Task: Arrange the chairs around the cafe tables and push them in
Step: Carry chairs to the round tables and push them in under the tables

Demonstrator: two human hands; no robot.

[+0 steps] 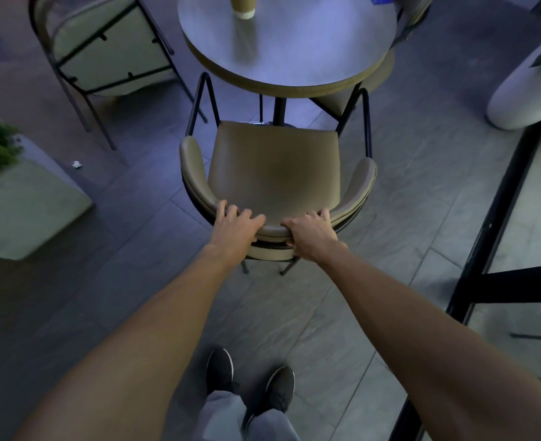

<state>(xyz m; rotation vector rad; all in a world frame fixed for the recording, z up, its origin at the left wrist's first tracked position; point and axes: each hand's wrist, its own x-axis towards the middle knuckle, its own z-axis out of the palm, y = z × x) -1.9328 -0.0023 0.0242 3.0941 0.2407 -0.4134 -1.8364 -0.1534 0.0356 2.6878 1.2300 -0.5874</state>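
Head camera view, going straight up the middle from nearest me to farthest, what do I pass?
Shoes → left hand and right hand, side by side gripping the chair's backrest → chair seat → round table → cup on the tabletop at the far edge of the picture.

Both forearms (154,313) are bare, with no sleeves or watch showing. The person wears grey trousers (231,418). Black shoes (220,367) have thin white sole edges.
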